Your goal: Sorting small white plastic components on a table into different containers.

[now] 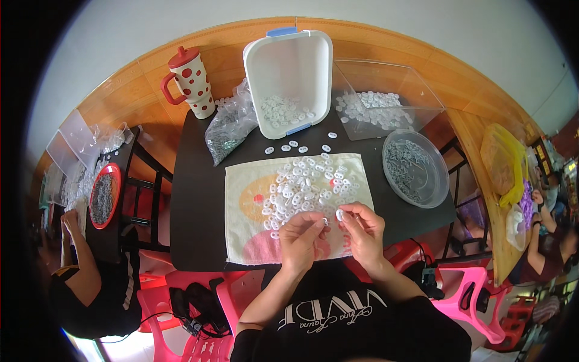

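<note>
Over the near edge of a light patterned cloth, my two hands work close together. My right hand pinches a white oval plastic piece between thumb and fingers. My left hand is closed in a pinch, its fingertips around something small that I cannot make out. Just beyond the fingers, a loose heap of white oval pieces with two holes covers the middle of the cloth. Several more ovals lie on the dark table past the cloth's far edge.
A white bin holding ovals stands behind the cloth. Beside it are a bag of small grey parts, a dotted tumbler and a clear box of white pieces. A round tub of grey parts sits right. Other people work at both sides.
</note>
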`<state>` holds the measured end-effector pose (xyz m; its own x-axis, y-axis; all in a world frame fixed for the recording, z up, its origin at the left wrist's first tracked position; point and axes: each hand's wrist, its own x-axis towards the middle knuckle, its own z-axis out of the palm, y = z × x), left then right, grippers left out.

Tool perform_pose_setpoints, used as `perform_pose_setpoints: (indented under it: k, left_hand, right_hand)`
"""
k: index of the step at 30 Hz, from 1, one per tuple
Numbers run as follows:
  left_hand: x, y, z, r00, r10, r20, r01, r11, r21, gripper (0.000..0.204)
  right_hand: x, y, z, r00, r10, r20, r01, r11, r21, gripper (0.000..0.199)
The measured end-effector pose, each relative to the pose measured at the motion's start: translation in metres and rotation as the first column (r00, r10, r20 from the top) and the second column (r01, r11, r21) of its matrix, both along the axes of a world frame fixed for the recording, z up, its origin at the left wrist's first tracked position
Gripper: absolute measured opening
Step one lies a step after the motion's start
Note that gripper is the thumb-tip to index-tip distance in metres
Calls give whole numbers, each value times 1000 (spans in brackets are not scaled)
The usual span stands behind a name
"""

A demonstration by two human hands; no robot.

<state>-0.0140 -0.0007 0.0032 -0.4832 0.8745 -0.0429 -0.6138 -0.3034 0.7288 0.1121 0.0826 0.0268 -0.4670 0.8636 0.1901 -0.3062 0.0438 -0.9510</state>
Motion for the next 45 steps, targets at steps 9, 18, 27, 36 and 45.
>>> perform_pose_setpoints:
  k: [9,18,27,36,45]
  left_hand:
    - [2,-2,11,986,88,-142,-93,995,-30,17]
    - [3,-4,8,996,63,-58,-63,998,0,16]
    - [4,-8,10,997,57,-59,-59,997,-40,16]
    - [6,-7,9,995,76,-64,-77,997,-15,17]
    - [8,-7,7,999,34,-21,-33,997,73,16]
  right_hand:
    - [1,-3,-1,1000,8,7,-8,1000,26,15]
    - [-4,-8,6,1000,15,2,-15,982,191,14]
    - [-2,-7,6,1000,-11,21,6,972,233,14]
    - [-4,-7,8,998,-14,57,-2,961,278,14]
    - [-3,-7,12,998,37,55,-50,962,267,15]
